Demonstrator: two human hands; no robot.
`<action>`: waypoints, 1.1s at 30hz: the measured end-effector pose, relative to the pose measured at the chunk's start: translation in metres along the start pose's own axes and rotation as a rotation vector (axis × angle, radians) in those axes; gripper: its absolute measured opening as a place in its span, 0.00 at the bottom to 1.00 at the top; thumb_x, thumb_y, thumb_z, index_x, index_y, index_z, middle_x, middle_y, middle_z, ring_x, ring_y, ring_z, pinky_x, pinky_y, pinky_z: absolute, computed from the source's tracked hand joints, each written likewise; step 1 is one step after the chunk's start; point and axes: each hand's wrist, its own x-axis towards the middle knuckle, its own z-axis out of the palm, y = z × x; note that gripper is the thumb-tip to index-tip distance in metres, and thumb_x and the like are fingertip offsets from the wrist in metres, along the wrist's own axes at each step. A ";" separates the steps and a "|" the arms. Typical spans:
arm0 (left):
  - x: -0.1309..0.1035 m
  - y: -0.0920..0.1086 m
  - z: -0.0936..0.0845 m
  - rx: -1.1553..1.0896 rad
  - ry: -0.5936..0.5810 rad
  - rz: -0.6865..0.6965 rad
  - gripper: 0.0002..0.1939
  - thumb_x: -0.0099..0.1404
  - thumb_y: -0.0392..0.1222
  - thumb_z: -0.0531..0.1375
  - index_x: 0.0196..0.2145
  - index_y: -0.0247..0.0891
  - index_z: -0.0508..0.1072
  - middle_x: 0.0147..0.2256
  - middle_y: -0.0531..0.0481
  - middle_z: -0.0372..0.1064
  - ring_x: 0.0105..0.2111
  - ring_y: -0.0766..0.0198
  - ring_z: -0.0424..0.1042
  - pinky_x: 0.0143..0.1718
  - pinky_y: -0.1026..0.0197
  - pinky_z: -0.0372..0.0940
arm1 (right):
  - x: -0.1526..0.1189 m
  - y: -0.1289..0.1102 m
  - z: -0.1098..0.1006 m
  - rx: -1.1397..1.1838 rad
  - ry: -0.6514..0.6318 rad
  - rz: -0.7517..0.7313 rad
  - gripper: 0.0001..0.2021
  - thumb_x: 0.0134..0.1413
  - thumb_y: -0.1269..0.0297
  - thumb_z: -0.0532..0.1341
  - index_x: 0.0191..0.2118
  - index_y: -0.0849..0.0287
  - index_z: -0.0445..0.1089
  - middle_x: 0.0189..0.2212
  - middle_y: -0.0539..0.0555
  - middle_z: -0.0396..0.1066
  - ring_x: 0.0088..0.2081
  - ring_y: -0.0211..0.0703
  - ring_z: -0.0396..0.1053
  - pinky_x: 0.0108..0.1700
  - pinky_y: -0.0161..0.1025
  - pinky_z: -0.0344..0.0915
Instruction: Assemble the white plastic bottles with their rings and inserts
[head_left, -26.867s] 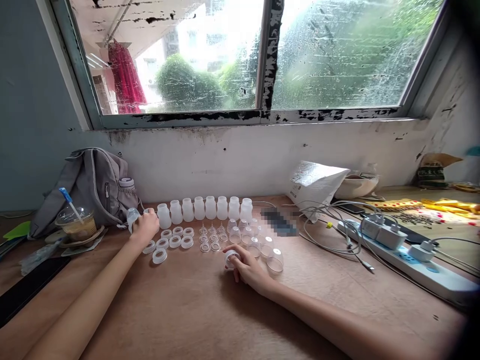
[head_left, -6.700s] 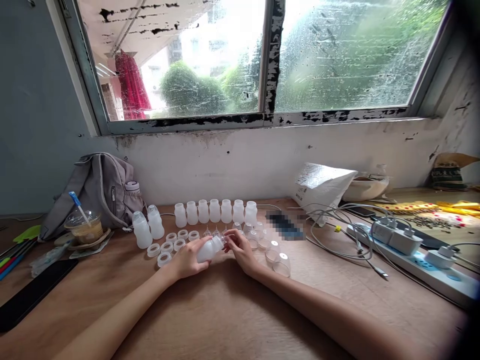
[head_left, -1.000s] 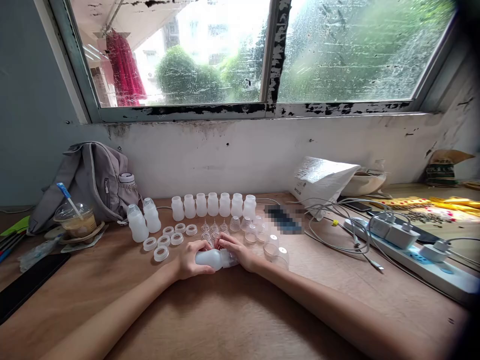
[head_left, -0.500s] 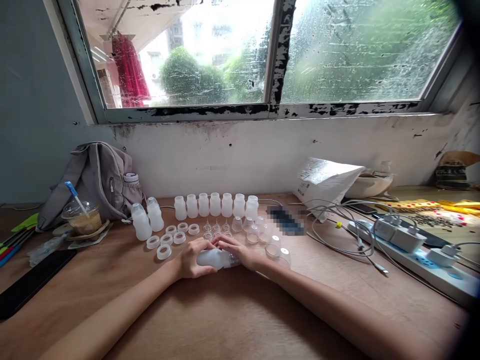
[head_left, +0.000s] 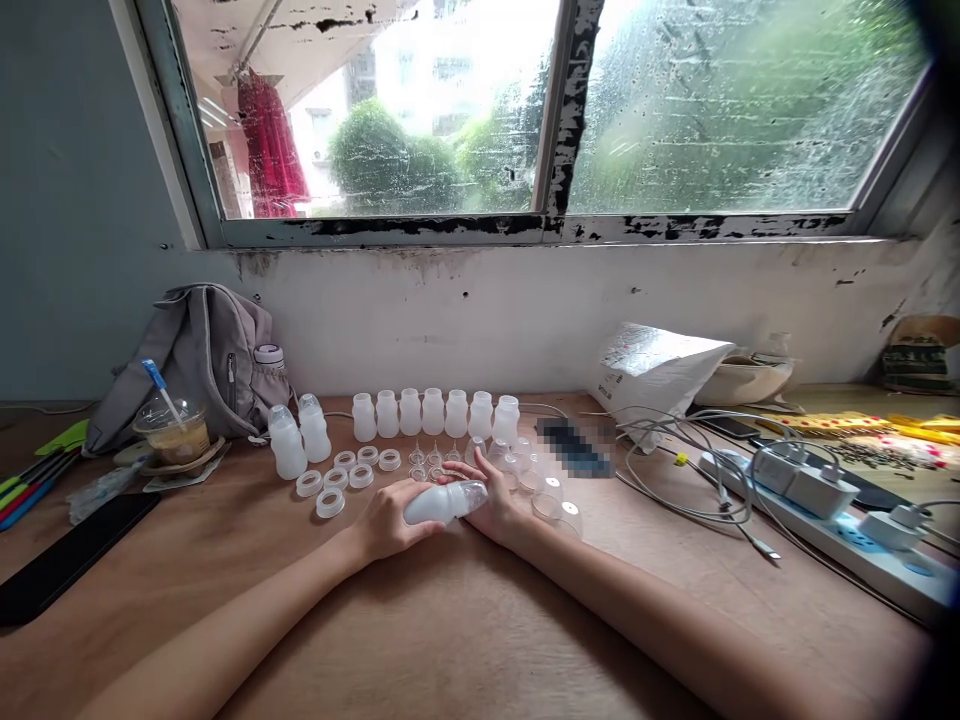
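Observation:
A frosted baby bottle with a clear cap (head_left: 442, 503) lies tilted sideways in my left hand (head_left: 390, 518), whose fingers wrap round its base. My right hand (head_left: 491, 505) is beside the capped end, palm up with fingers spread; the cap rests against or just above its palm. Behind my hands are several clear nipples (head_left: 433, 455), partly hidden by my fingers. White screw rings (head_left: 330, 502) lie in a group to the left. Clear dome caps (head_left: 551, 490) stand on the right, some hidden by my right hand.
A row of open frosted bottles (head_left: 433, 411) stands along the back. Two capped bottles (head_left: 286, 445) are left of them. A drink cup (head_left: 176, 435), a grey backpack (head_left: 210, 350) and a black phone-like slab (head_left: 75, 555) lie left. Cables and a power strip (head_left: 832, 510) occupy the right.
My right hand has opened and turned palm up, off its grip on the capped end. The bottle has tilted, its capped end rising, still in my left hand. The view shifted slightly.

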 end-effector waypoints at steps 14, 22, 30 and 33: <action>0.000 -0.026 0.005 0.248 -0.085 -0.140 0.20 0.62 0.53 0.42 0.40 0.35 0.61 0.40 0.42 0.62 0.43 0.55 0.61 0.44 0.53 0.57 | 0.003 0.005 -0.002 -0.041 -0.064 0.000 0.21 0.52 0.50 0.50 0.29 0.65 0.67 0.24 0.57 0.69 0.28 0.39 0.67 0.33 0.36 0.61; 0.001 -0.023 0.000 0.188 -0.019 -0.131 0.22 0.56 0.58 0.50 0.37 0.37 0.61 0.37 0.44 0.62 0.40 0.55 0.61 0.41 0.51 0.59 | 0.005 0.007 -0.003 -0.064 -0.066 -0.003 0.18 0.53 0.53 0.51 0.29 0.64 0.67 0.23 0.55 0.68 0.26 0.37 0.66 0.32 0.35 0.61; 0.033 0.013 -0.048 -0.005 0.210 -0.071 0.24 0.56 0.52 0.54 0.49 0.42 0.55 0.43 0.47 0.62 0.41 0.60 0.63 0.41 0.58 0.59 | 0.003 0.007 -0.003 -0.069 -0.077 -0.013 0.19 0.53 0.52 0.51 0.30 0.66 0.67 0.23 0.56 0.68 0.27 0.37 0.66 0.32 0.34 0.60; 0.050 0.024 -0.067 0.057 0.032 -0.045 0.16 0.57 0.51 0.53 0.40 0.41 0.65 0.35 0.50 0.66 0.36 0.62 0.65 0.34 0.61 0.61 | 0.004 0.007 -0.004 -0.076 -0.076 -0.017 0.19 0.52 0.52 0.52 0.30 0.65 0.67 0.23 0.55 0.68 0.26 0.37 0.65 0.32 0.34 0.60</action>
